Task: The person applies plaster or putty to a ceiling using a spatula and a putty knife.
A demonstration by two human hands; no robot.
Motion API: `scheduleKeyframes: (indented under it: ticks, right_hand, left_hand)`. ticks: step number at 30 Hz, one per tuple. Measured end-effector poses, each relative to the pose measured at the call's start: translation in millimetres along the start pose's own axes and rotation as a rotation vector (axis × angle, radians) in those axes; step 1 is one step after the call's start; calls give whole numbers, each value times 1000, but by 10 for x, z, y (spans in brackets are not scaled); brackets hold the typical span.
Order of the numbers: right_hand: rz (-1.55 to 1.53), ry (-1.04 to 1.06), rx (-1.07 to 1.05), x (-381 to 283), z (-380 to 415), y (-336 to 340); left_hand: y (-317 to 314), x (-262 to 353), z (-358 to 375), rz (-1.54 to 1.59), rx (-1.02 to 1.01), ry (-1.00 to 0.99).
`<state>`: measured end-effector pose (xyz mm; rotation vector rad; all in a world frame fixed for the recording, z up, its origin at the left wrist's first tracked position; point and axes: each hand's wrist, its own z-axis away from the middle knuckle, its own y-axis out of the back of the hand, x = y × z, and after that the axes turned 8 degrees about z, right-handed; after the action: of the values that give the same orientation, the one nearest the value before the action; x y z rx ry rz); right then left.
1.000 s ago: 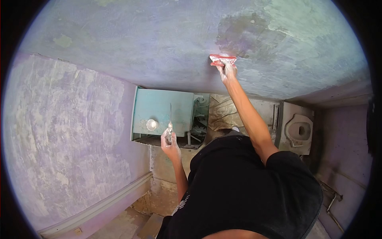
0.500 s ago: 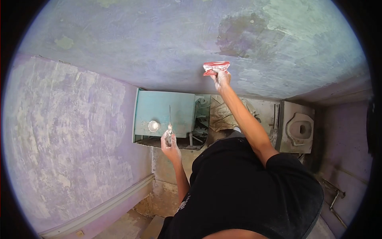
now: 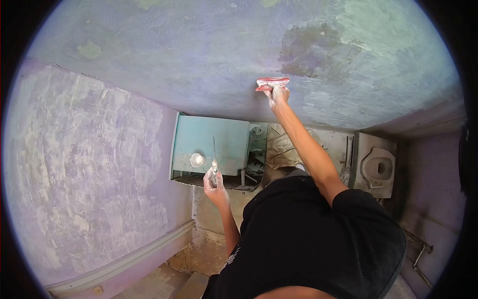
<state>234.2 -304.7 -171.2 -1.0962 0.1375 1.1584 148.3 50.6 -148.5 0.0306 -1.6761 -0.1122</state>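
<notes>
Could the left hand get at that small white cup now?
Probably yes: the white cup is on the turquoise cabinet, seemingly near the left hand, nothing visibly blocking it, though the thin-bladed tool in that hand could hinder grasping.

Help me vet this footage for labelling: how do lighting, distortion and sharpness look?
Head view: black rounded corners, fisheye-like distortion; head view: dim right of the squat toilet, no strong glare on the teal panel; head view: red scraper reads clearly, while the thin blade shows only as a line.
</notes>
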Motion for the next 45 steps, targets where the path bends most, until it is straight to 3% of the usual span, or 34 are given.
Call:
scheduleKeyframes:
  ticks: [4,6,7,9,11,14,17,19,21,23,25,26,28,30,31,33,35,37,39,40,42,45]
  right_hand:
    - [-123,-28,-17,-326,-351,-345]
    - [-10,257,-95,-396,-192,-670]
    - [-8,256,-91,-350,-82,-630]
    - [182,358,-284,-196,277,-444]
    - [210,363,-274,-99,415,-334]
    - [13,13,-46,87,-58,-53]
    - [-103,-59,-98,-298,-457,-255]
    - [-126,63,-6,-431,-76,-515]
    - [87,251,-327,-332,373,-425]
    - [67,277,-371,-84,471,-258]
    - [88,68,-184,219,202,133]
    - [88,69,-189,212,16,236]
    - [88,-173,-192,88,-474,236]
    - [-161,-101,-246,-182,-849,-80]
    - [-164,-97,-240,-304,-652,-222]
    - [-55,140,-270,-514,132,-748]
    - [40,289,-375,-380,796,-739]
    - [52,241,-439,-83,760,-463]
    - [56,29,-315,140,543,-41]
    - [54,34,-314,198,328,155]
    - [28,-218,16,220,-251,520]
    - [-105,-150,-55,-47,-833,592]
  left_hand:
    - [23,9,43,8,-3,15]
    - [29,-1,33,-10,-14,13]
    - [40,-12,46,3,-13,18]
    - [29,-14,29,22,-7,17]
    - [26,9,27,-9,17,46]
    - [27,7,27,33,12,1]
    - [38,11,47,48,12,-5]
    - [53,34,68,31,13,12]
    - [21,63,93,18,25,34]
    - [12,98,105,5,41,-5]
    - [41,77,138,11,50,-8]
    - [38,61,132,23,51,-14]
    - [62,41,152,27,58,-5]
    - [81,34,167,29,52,6]
    - [88,33,173,26,43,4]
    - [65,37,139,26,27,-1]
    - [62,42,139,40,37,30]
    - [46,89,128,26,35,19]
    - [67,100,157,12,25,14]
    - [62,90,155,22,28,18]
    - [68,73,164,29,29,19]
    - [54,64,198,34,34,12]
